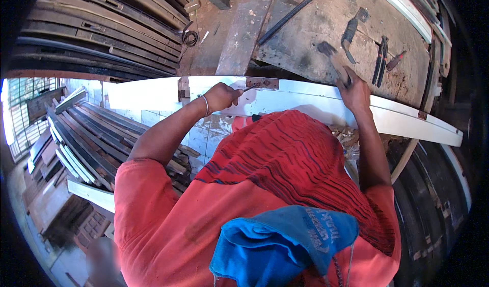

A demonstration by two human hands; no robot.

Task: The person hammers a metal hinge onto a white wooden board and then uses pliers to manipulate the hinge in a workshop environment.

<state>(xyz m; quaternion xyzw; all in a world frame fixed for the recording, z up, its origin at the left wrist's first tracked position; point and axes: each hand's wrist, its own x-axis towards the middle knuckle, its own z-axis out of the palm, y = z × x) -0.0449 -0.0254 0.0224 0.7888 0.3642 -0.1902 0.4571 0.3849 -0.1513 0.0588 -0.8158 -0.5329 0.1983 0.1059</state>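
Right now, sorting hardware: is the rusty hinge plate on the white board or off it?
On: the hinge plate lies flat against the white board.

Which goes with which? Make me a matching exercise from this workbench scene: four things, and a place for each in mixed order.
Things:
1. hammer
2. pliers
3. rusty hinge plate
4. blue cloth

Places:
a. on the white board, at the tip of the thin metal tool held in the left hand
b. draped over the red shirt near the lower edge
c. gripped in the right hand
d. lying untouched on the workbench

Pairs: 1-c, 2-d, 3-a, 4-b
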